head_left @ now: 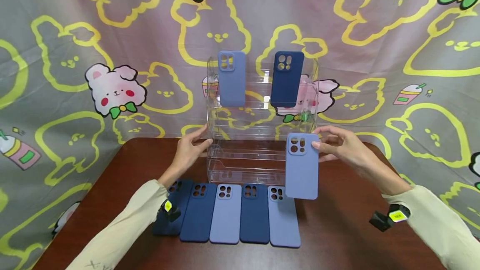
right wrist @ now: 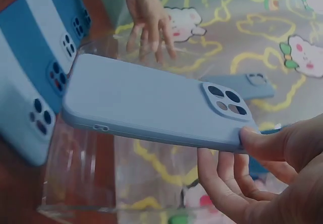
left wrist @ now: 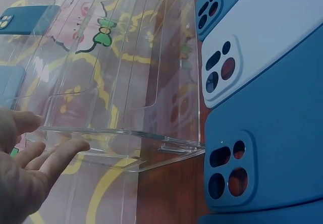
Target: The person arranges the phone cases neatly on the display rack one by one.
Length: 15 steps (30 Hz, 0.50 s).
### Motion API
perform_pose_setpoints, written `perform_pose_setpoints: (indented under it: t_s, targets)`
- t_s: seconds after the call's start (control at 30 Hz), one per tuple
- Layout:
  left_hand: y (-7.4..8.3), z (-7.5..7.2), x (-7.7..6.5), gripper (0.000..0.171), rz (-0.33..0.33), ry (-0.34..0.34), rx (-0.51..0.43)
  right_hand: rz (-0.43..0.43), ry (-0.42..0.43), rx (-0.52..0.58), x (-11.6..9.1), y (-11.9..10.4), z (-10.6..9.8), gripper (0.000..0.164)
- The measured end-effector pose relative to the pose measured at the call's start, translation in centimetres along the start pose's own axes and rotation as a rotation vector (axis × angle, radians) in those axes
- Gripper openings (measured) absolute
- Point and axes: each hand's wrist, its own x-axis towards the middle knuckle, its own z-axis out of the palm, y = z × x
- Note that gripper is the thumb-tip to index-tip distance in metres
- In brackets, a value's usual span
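Observation:
My right hand [head_left: 339, 145] pinches a light blue phone case [head_left: 302, 170] by its upper right edge, thumb on the back face and the other fingers behind. The case is upright before the lower right of a clear tiered display rack [head_left: 243, 153]. My left hand [head_left: 192, 149] is at the rack's left side with fingers loosely extended; in the left wrist view nothing lies between thumb and fingers [left wrist: 63, 156]. Whether it touches the rack is unclear. High on the rack stand a light blue case [head_left: 232, 84] at left and a dark blue case [head_left: 287, 84] at right.
A row of several phone cases, dark blue [head_left: 198, 216] and light blue [head_left: 226, 216], lies flat on the brown table [head_left: 337, 228] before the rack. Behind the table hangs a curtain [head_left: 157, 24] with cartoon prints.

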Motion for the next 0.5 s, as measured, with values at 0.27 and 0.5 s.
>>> perform_pose_setpoints:
  t_s: [0.27, 0.5]
  targets:
    - [0.1, 0.1, -0.1, 0.057, 0.008, 0.009, -0.014, -0.093, 0.105, 0.006, 2.4, -2.8, 1.1, 0.046]
    - [0.0, -0.2, -0.2, 0.057, 0.002, 0.009, 0.0, -0.255, 0.217, 0.12, 4.9, -4.5, 2.1, 0.034]
